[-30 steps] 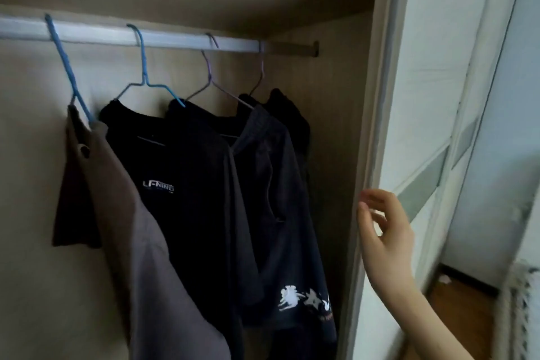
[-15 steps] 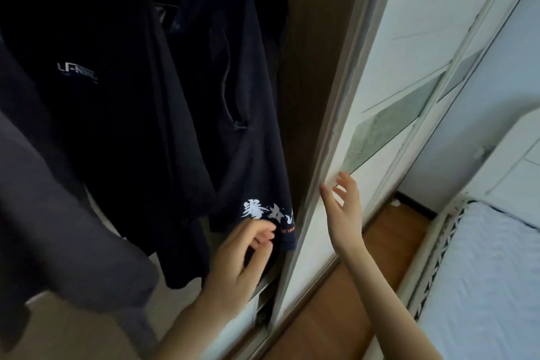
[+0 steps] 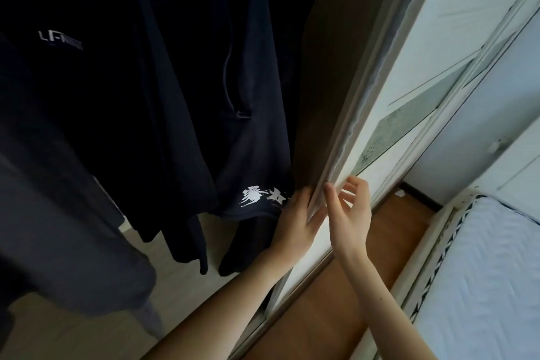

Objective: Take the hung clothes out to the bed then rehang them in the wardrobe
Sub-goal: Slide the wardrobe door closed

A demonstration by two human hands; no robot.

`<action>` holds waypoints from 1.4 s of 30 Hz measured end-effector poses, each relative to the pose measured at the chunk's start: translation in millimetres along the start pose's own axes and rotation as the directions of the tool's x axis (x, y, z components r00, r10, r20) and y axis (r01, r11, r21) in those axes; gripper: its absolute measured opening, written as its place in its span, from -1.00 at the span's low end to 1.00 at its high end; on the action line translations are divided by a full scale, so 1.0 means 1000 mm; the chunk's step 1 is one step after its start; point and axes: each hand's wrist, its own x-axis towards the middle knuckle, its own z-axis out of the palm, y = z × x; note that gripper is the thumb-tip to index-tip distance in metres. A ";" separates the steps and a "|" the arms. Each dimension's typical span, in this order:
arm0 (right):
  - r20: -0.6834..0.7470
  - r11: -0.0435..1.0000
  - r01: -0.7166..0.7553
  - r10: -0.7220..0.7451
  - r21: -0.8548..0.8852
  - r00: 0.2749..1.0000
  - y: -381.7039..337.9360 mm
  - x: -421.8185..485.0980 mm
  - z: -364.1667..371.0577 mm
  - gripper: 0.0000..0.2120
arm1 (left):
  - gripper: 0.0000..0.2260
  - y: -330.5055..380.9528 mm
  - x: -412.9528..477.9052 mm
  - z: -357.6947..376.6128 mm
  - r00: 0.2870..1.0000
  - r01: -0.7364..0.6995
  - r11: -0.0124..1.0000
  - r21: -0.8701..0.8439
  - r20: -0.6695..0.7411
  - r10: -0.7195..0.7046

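Head view. The door (image 3: 432,38), a white sliding panel with a greenish glass band, runs diagonally through the middle, and everything else sits to one side of it.

On its inner side the wardrobe (image 3: 330,52) is open, and all the clothes hang in there. The navy garment (image 3: 245,90) is nearest the door, with its hem just beside the door's edge. Past it is the black shirt (image 3: 96,90), and farthest from the door the grey garment (image 3: 58,228) fills the lower left corner. The overlapping cloth hides the hangers and the rail.

The left hand (image 3: 293,221) lies at the door's edge, between it and the navy hem. Its fingers point straight up along the inner side and its thumb lies towards the front. It holds no cloth, and I cannot tell whether it touches the hem. The right hand (image 3: 349,213) is on the door's outer face, just beside the left, with fingers spread and loosely bent, gripping nothing.

On the outer side of the door a strip of wooden floor (image 3: 330,310) separates it from the bed (image 3: 485,278), which has a pale sheet and a patterned border.

The shirt's chest bears small white letters reading "LF-N", the rest blurred. The navy hem carries white brush-style characters, too smeared to read.
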 end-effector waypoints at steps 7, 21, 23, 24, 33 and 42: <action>0.041 1.000 0.005 -0.004 -0.003 0.999 -0.026 -0.052 0.008 -0.76 | -0.56 0.000 -0.049 -0.038 0.998 -0.027 1.000 0.015 -0.052 0.028; 0.132 0.998 0.069 -0.070 0.010 0.989 -0.077 -0.216 0.051 -0.63 | -0.55 -0.004 -0.205 -0.145 0.971 0.094 0.994 -0.047 -0.217 -0.102; 0.154 0.997 0.073 -0.075 0.018 0.985 -0.086 -0.239 0.056 -0.63 | -0.59 -0.003 -0.228 -0.160 0.962 0.131 0.989 -0.071 -0.233 -0.144; 0.167 0.997 0.077 -0.079 0.019 0.983 -0.091 -0.249 0.058 -0.63 | -0.62 -0.001 -0.240 -0.169 0.956 0.146 0.988 -0.048 -0.250 -0.154; 0.299 0.988 0.154 -0.152 0.018 0.942 -0.125 -0.350 0.081 -0.61 | -0.60 0.074 -0.396 -0.270 0.887 0.186 0.889 0.419 -0.460 0.032; 0.470 0.975 0.175 -0.220 0.139 0.855 -0.146 -0.434 0.103 -0.71 | -0.63 0.103 -0.489 -0.364 0.444 0.303 0.837 0.456 -0.845 0.299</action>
